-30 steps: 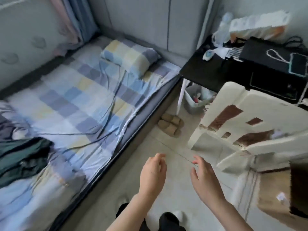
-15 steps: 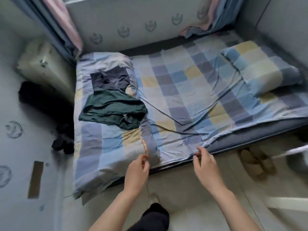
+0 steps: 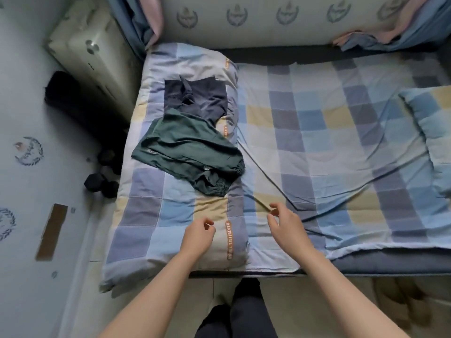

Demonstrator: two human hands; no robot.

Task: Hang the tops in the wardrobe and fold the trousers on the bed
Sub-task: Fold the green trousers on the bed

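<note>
Dark green trousers [image 3: 185,150] with elastic cuffs lie crumpled on a folded checked quilt [image 3: 156,215] at the left of the bed [image 3: 329,154]. A dark navy garment [image 3: 195,98] lies just behind them, partly under the green cloth. My left hand [image 3: 199,236] hovers over the quilt's near part, fingers curled, holding nothing. To its right, my right hand [image 3: 284,225] is over the sheet with fingers apart and empty. Both hands are below the green trousers and apart from them.
A checked pillow [image 3: 432,118] lies at the bed's right. A cream suitcase [image 3: 90,59] stands in the left corner by a black bag [image 3: 66,93] and dark dumbbells [image 3: 102,181] on the floor. Curtains [image 3: 144,18] hang behind. Slippers [image 3: 400,303] sit below the bed edge.
My view has swung left from the desk and chair side to face the bed. Both hands have moved forward from over the floor to over the quilt and sheet.
</note>
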